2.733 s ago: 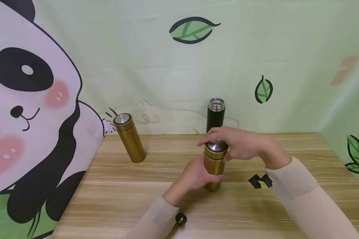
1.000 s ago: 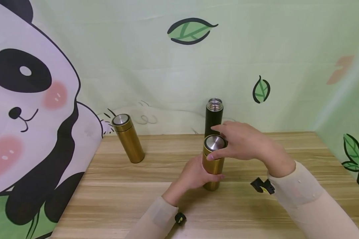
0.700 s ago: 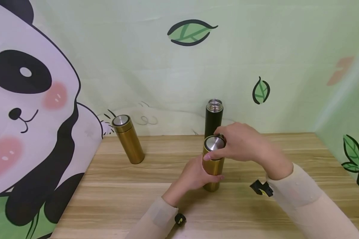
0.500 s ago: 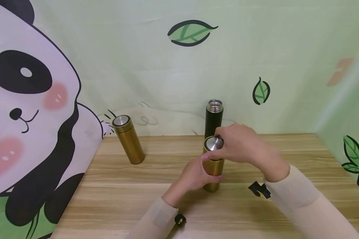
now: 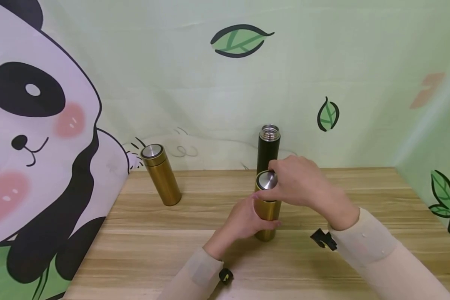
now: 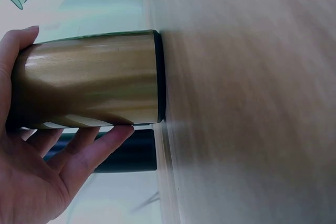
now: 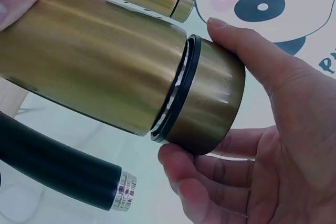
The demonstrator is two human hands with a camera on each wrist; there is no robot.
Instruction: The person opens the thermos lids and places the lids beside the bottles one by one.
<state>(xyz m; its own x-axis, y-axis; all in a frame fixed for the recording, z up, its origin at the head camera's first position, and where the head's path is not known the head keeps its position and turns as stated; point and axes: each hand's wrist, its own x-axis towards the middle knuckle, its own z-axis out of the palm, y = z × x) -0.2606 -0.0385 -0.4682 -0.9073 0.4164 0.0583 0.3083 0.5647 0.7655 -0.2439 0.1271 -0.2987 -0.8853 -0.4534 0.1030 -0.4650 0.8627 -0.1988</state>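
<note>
In the head view a gold thermos (image 5: 268,210) stands upright on the wooden table. My left hand (image 5: 243,218) is wrapped round its body; in the left wrist view the thermos's dark base (image 6: 160,77) meets the tabletop. From above, my right hand (image 5: 300,181) grips the thermos lid (image 5: 265,180), thumb on the near side and fingertips on the far side. The right wrist view shows the lid (image 7: 212,95) with its black ring slightly apart from the body, and a thin strip of silver neck (image 7: 175,92) in the gap.
Close behind stands a black bottle (image 5: 268,150) without a lid, its steel threaded mouth showing. A second gold thermos (image 5: 163,181), lid on, stands to the left. A printed panda-and-leaf backdrop (image 5: 172,83) rises along the table's back edge.
My right hand has turned on the lid: its thumb has swung leftward across the near side, while the fingertips have curled in at the far side. My left hand and the thermos stay put.
</note>
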